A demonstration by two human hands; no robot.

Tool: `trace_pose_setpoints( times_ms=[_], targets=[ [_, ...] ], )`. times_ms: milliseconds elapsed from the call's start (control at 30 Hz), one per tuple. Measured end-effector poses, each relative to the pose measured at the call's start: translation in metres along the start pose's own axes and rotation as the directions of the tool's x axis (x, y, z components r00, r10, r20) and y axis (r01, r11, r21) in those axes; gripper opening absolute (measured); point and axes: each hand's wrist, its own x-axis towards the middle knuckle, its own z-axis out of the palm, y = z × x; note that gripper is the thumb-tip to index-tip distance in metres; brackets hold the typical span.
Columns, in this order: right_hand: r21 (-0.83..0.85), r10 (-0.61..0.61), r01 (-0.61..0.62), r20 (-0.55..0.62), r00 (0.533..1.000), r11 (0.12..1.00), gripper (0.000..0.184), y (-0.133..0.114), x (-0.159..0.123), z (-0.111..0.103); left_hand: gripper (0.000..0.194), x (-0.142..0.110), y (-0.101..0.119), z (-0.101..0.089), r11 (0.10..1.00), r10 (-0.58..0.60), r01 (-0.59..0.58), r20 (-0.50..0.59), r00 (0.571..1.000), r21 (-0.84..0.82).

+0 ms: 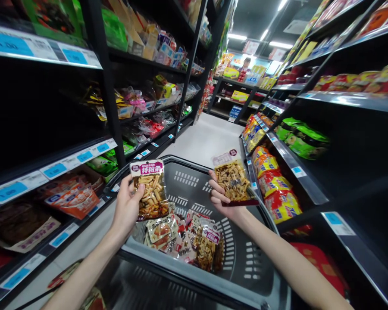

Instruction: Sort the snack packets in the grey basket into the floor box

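Note:
My left hand (128, 206) grips a clear snack packet (151, 193) with a white and purple header, its thumb across the front. Pale strips in dark sauce show through the plastic. In my right hand (220, 196) is a similar packet (234, 181), tilted, with the fingers at its left edge and the palm behind or under it. Both packets are held above a grey plastic shopping basket (197, 275). Several packets lie in the basket, among them white and red ones (163, 230) and another of the purple-headed kind (207, 245).
Black shelves with blue price tags (76, 157) run close along the left. On the right, shelves hold red and yellow bags (276, 185) and green packs (305, 137). A pale floor aisle (210, 133) leads to a shelf (236, 92) at the far end.

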Motion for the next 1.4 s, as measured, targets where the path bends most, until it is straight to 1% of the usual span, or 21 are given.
trace_pose_setpoints(
  times_ms=[100,233,333,400,433,467,500,567,600,633,700,800,900,1000,1167,1267,1400],
  targets=[
    [0.023,0.053,-0.055,0.066,0.996,0.998,0.027,0.001,-0.002,0.0,0.075,-0.001,0.0,0.0,1.0,-0.013,0.013,-0.005,1.0,0.012],
    [0.05,0.096,-0.107,0.179,0.979,0.993,0.032,0.004,-0.002,-0.003,0.074,-0.001,-0.002,0.001,1.0,-0.008,0.008,0.015,1.0,0.007],
    [0.045,0.111,-0.121,0.186,0.976,0.992,0.031,0.005,-0.001,-0.006,0.064,-0.002,0.0,0.002,0.999,-0.008,0.009,0.012,1.0,-0.04],
    [0.038,0.125,-0.134,0.177,0.976,0.99,0.031,0.006,-0.001,-0.008,0.047,-0.004,0.005,0.002,0.986,-0.078,0.081,0.024,0.997,-0.143],
    [0.035,0.131,-0.139,0.169,0.977,0.99,0.031,0.007,-0.001,-0.009,0.035,-0.005,0.009,0.0,0.962,-0.134,0.147,0.07,0.989,-0.231],
    [0.031,0.137,-0.143,0.155,0.978,0.989,0.031,0.007,-0.002,-0.01,0.024,-0.006,0.014,-0.002,0.916,-0.191,0.229,0.146,0.971,-0.329],
    [0.027,0.141,-0.146,0.137,0.98,0.989,0.032,0.008,-0.003,-0.012,0.021,-0.008,0.019,-0.004,0.848,-0.233,0.319,0.242,0.942,-0.423],
    [0.013,0.147,-0.149,0.091,0.985,0.989,0.034,0.009,-0.005,-0.014,0.036,-0.011,0.027,-0.01,0.691,-0.248,0.461,0.416,0.875,-0.557],
    [0.005,0.149,-0.149,0.065,0.987,0.989,0.035,0.01,-0.006,-0.016,0.042,-0.012,0.031,-0.013,0.63,-0.238,0.497,0.461,0.855,-0.597],
    [-0.002,0.151,-0.151,0.041,0.988,0.989,0.037,0.011,-0.006,-0.017,0.046,-0.014,0.033,-0.016,0.586,-0.228,0.516,0.484,0.845,-0.625],
    [-0.021,0.167,-0.167,0.005,0.986,0.986,0.037,0.012,-0.007,-0.02,0.048,-0.015,0.035,-0.019,0.539,-0.207,0.518,0.492,0.846,-0.664],
    [-0.08,0.186,-0.187,-0.024,0.982,0.979,0.036,0.015,-0.006,-0.024,0.051,-0.015,0.033,-0.019,0.522,-0.216,0.531,0.498,0.84,-0.668],
    [-0.148,0.17,-0.177,-0.06,0.984,0.973,0.036,0.016,-0.004,-0.027,0.05,-0.013,0.032,-0.018,0.512,-0.25,0.561,0.512,0.822,-0.65],
    [-0.187,0.153,-0.164,-0.074,0.986,0.969,0.037,0.016,-0.003,-0.029,0.05,-0.013,0.033,-0.017,0.506,-0.267,0.57,0.511,0.817,-0.647],
    [-0.177,0.161,-0.17,-0.061,0.985,0.969,0.039,0.017,-0.002,-0.036,0.054,-0.014,0.034,-0.017,0.514,-0.293,0.581,0.507,0.81,-0.631],
    [-0.168,0.165,-0.171,-0.049,0.985,0.971,0.04,0.018,-0.002,-0.041,0.054,-0.014,0.034,-0.018,0.502,-0.285,0.588,0.521,0.805,-0.634],
    [-0.156,0.174,-0.179,-0.045,0.984,0.971,0.04,0.018,-0.003,-0.036,0.052,-0.015,0.034,-0.019,0.498,-0.304,0.593,0.513,0.803,-0.633]
  ],
)
